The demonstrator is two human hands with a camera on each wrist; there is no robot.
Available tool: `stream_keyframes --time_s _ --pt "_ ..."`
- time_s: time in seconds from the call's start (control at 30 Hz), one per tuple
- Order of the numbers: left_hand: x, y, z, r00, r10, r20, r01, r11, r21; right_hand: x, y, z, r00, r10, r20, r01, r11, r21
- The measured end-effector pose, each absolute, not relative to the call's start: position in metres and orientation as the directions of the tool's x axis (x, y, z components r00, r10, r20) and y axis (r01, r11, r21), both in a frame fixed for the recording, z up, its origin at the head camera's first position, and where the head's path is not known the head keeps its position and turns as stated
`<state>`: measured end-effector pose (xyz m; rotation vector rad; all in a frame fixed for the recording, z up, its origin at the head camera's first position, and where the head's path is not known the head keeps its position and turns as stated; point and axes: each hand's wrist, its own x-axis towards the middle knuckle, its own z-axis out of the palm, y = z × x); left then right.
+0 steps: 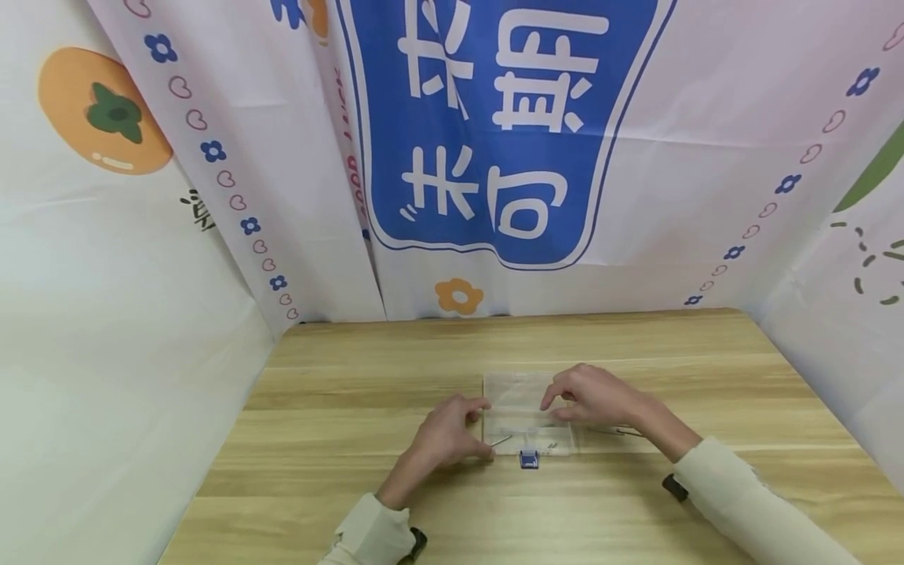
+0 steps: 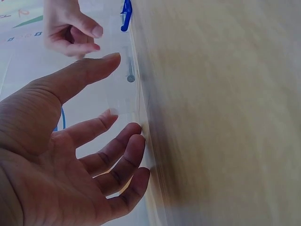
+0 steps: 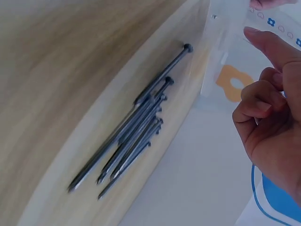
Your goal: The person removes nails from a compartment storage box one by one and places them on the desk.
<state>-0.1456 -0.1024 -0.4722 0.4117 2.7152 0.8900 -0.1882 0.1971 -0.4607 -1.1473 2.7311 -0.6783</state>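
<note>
A clear plastic box (image 1: 515, 390) with a blue latch (image 1: 529, 460) at its front lies on the wooden table. My left hand (image 1: 448, 431) is at the box's left side, thumb and fingers spread apart with nothing between them. One nail (image 1: 501, 441) shows within the box's outline, near the left thumb. Above the right part of the box hovers my right hand (image 1: 593, 395); in the right wrist view its index finger reaches out while the other fingers bend loosely, holding nothing. Several steel nails (image 3: 136, 132) lie bunched on the table to the right of the box.
The wooden tabletop (image 1: 339, 471) stretches around the box. White printed cloth (image 1: 304, 180) hangs behind the table and along both sides, with a large blue panel (image 1: 480, 204) at the back. Dark wrist straps (image 1: 675, 488) show at the sleeves.
</note>
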Motion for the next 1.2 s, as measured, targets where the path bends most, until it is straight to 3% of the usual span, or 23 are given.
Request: stream_keyframes --time_s 0.43,0.77,1.2 --pt "-0.146 -0.102 -0.473 -0.93 0.338 -0.147 0.189 0.779 0.598 -0.195 0.185 -0.475 -0.687 -0.726 -0.034 -0.603 0.594 -0.533" --pt "-0.145 -0.102 -0.473 -0.933 0.329 -0.147 0.18 0.78 0.599 -0.198 0.176 -0.469 -0.647 -0.758 -0.084 -0.649 0.605 -0.462" --pt "-0.144 -0.103 -0.474 -0.927 0.356 -0.122 0.212 0.762 0.613 -0.201 0.163 -0.459 -0.661 -0.739 -0.128 -0.661 0.655 -0.368"
